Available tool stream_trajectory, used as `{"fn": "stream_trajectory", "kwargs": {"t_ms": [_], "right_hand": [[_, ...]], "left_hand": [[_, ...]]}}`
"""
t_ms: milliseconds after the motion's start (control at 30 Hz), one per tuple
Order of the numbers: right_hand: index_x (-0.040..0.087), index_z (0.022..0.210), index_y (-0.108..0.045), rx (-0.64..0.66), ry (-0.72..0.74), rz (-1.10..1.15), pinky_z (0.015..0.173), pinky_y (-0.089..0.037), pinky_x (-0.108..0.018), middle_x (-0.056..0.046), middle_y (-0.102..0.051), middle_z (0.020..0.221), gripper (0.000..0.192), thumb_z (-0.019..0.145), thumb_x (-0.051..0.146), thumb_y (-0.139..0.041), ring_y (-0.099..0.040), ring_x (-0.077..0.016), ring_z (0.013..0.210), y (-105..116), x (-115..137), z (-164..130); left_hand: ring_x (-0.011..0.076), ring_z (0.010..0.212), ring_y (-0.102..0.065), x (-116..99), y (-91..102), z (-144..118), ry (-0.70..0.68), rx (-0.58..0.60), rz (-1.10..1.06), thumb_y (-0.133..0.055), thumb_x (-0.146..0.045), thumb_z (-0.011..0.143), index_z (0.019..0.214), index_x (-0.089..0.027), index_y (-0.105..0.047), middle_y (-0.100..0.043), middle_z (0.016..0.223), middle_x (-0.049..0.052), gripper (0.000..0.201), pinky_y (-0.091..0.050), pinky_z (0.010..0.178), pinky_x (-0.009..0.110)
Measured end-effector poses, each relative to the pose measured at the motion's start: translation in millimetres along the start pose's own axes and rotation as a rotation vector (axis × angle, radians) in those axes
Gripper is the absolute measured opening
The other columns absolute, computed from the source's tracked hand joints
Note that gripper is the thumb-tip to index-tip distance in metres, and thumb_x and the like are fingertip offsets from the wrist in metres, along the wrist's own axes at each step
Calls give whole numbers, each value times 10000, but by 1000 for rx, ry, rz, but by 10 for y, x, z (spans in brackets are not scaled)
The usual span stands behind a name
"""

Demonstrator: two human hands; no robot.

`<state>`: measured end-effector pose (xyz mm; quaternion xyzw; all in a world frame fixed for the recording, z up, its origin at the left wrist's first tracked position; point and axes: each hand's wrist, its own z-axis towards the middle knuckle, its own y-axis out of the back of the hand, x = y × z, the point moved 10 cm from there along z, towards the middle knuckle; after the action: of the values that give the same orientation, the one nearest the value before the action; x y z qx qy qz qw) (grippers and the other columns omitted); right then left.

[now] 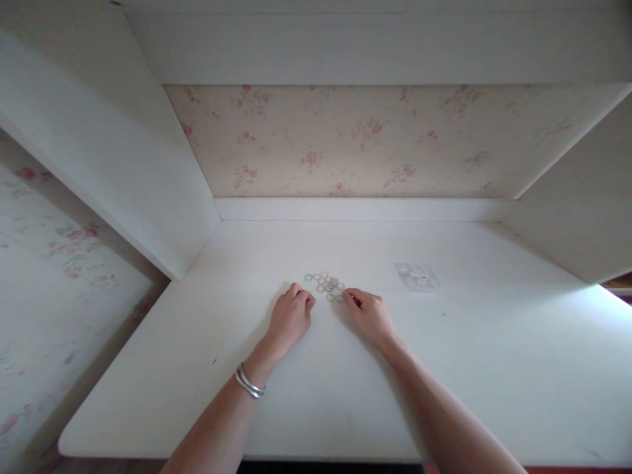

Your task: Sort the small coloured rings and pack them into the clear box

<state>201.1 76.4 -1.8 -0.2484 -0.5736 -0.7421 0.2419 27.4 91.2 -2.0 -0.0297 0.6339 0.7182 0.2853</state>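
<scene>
Head view: rings (328, 287) lie clustered on the worktop (320, 395). The left hand (291, 314) curls just beside them, the right hand (369, 317) at their edge; whether either grasps a ring, I cannot tell. A box (417, 277) lies further right.

2 hands (291, 313) (370, 317) by small, apparently pastel rings (329, 288)

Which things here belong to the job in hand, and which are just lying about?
Job in hand:
small rings
right hand, at their edge
left hand, beside them

Lying about:
clear box, untouched, possibly related
dark sliver
</scene>
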Motion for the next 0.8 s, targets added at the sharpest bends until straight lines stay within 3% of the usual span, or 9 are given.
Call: {"fn": "stream_trajectory", "kwargs": {"t_ms": [233,433,667,800], "right_hand": [[258,894,-692,12,31,-7,648,-418,-256,-21,-703,837,350,889,427,-387,-618,-164,723,-20,-3,5],[235,939,-675,-34,233,-144,784,-374,-290,-48,-666,867,268,893,323,-426,-557,-182,839,-69,345,-56],[289,1015,-659,6,275,-349,764,-309,-335,-57,-618,944,235,893,310,-458,-500,-202,879,-266,601,19],[270,956,-670,45,262,-345,770,-298,-346,-65,-611,958,233,907,304,-446,-496,-205,902,-305,576,59]], "left_hand": [[121,793,-573,-53,94,-45,-53,-4,-108,-423,-231,917,884,-194,-606,-533,937,31,190,-451,752,236],[132,778,-568,-229,166,-125,-198,90,-50,-461,-224,899,879,-210,-642,-557,893,24,183,-435,758,247],[129,772,-581,-192,41,-176,-179,254,-197,-546,-220,840,804,-229,-697,-595,844,16,156,-436,755,230],[125,733,-576,-106,84,-125,-113,227,-292,-561,-236,819,784,-229,-705,-603,821,14,148,-445,732,236]]}}
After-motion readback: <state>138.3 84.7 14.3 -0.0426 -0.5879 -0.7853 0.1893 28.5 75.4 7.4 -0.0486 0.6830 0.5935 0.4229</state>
